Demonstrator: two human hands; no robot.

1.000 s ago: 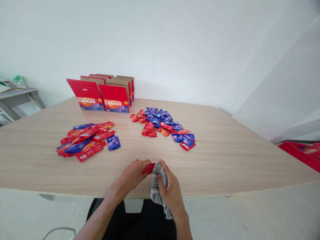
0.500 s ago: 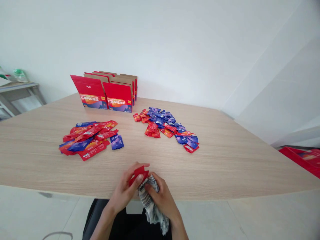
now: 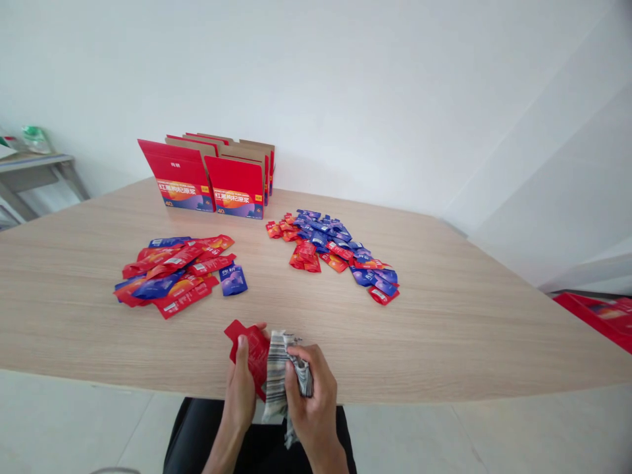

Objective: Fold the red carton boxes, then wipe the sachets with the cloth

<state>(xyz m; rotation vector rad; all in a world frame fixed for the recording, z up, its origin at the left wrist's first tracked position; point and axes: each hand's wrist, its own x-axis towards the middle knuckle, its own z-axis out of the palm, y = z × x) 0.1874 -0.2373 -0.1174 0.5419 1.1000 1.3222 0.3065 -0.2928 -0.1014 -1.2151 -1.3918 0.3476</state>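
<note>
Fingers of the left hand (image 3: pixel 240 385) pinch a red packet (image 3: pixel 257 359), those of the right hand (image 3: pixel 313 388) clamp a striped cloth (image 3: pixel 275 375), both nearer the person than the square blue packet (image 3: pixel 233 282). Steady support and light cloth pressure would probably prevent creasing.

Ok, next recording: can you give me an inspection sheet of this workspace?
Surface: pale wood-grain table.
Job's things: red pouch and striped cloth in hand; left pile and right pile of red and blue pouches; open boxes standing behind.
Clutter: green-topped item on the side table, too small to identify.
Hands: left hand holds the red pouch; right hand grips the cloth.
Cables: grey curve at the bottom edge, possibly a cable.
Surroundings: white wall behind; red container cut off at right.
</note>
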